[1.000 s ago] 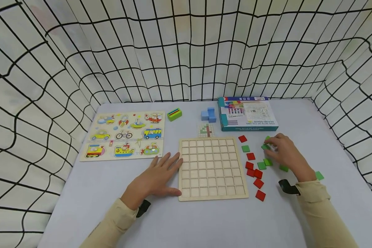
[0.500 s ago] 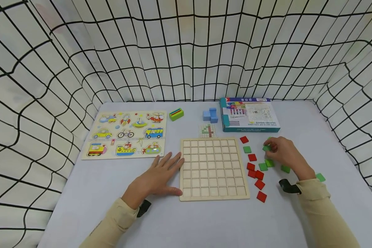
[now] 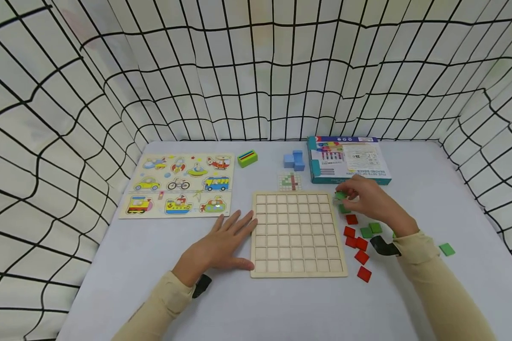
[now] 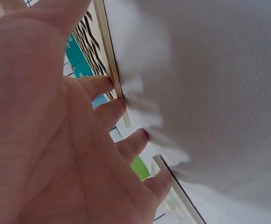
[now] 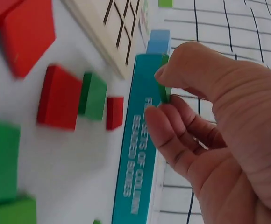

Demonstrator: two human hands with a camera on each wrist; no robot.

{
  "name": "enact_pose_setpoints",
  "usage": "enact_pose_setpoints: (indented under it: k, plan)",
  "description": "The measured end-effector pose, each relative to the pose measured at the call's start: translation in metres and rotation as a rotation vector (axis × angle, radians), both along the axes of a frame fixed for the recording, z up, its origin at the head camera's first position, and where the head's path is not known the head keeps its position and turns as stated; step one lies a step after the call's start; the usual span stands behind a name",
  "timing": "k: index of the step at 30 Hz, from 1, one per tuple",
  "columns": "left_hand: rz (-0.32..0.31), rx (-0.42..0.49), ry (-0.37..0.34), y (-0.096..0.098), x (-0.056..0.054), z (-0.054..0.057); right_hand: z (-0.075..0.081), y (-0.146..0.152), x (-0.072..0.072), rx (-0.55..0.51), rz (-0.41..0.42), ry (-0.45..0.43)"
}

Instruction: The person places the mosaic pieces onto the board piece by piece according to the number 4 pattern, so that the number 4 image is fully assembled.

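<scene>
In the head view we see that the right hand (image 3: 373, 201) has shifted left, away from the scattered green tiles, and its thumb and fingers now pinch one green tile (image 3: 340, 195) just outside the upper right corner of the wooden grid board (image 3: 299, 274). We read this as carrying, not yet placing, since the visible cells all show bare wood. The left hand (image 3: 219, 246) has stayed put, fingers spread wide, touching the board's left edge, which we judge steadies it. Behind the board's far edge lies the small pattern card (image 3: 285, 181). For room, the beaded-boxes carton (image 3: 358, 166) sits close behind the right knuckles, and red tiles (image 3: 364, 274) line the right border, where a low sweep could nudge them. The white tabletop (image 3: 298, 308) stretches broadly on our side of the board.

In the left wrist view we see the palm, with fingertips at the board's edge and the little finger close by the vehicle puzzle's edge (image 4: 184, 200); we cannot tell whether it touches.

In the right wrist view we see the pinched tile on edge, thumb above and fingertips below, with a small red tile (image 5: 114, 113) lying near the board's corner.
</scene>
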State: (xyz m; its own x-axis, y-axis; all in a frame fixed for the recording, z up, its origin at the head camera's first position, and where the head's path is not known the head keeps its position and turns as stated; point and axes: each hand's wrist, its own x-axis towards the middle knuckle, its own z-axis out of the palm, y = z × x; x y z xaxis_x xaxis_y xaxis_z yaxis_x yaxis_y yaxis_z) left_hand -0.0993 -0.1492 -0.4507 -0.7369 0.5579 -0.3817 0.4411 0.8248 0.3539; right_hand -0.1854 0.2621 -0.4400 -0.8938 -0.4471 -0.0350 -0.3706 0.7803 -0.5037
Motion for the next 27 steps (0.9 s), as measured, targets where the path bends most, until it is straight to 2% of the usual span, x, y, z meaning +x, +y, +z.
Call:
enact_pose_setpoints:
  k: [5, 14, 22, 27]
  plan:
    - [-0.003, -0.009, -0.004, 0.001, -0.002, 0.002, -0.005, -0.022, -0.011, -0.039, 0.116, 0.012]
    - [-0.002, -0.029, -0.027, 0.004, -0.001, 0.002, -0.022, -0.056, -0.027, -0.062, 0.231, -0.027]
    - [-0.001, -0.056, -0.016, 0.009, -0.004, 0.004, -0.024, -0.068, -0.032, -0.032, 0.283, -0.011]
    - [0.014, -0.091, -0.020, 0.009, -0.002, 0.002, -0.030, -0.070, -0.034, -0.053, 0.294, 0.008]
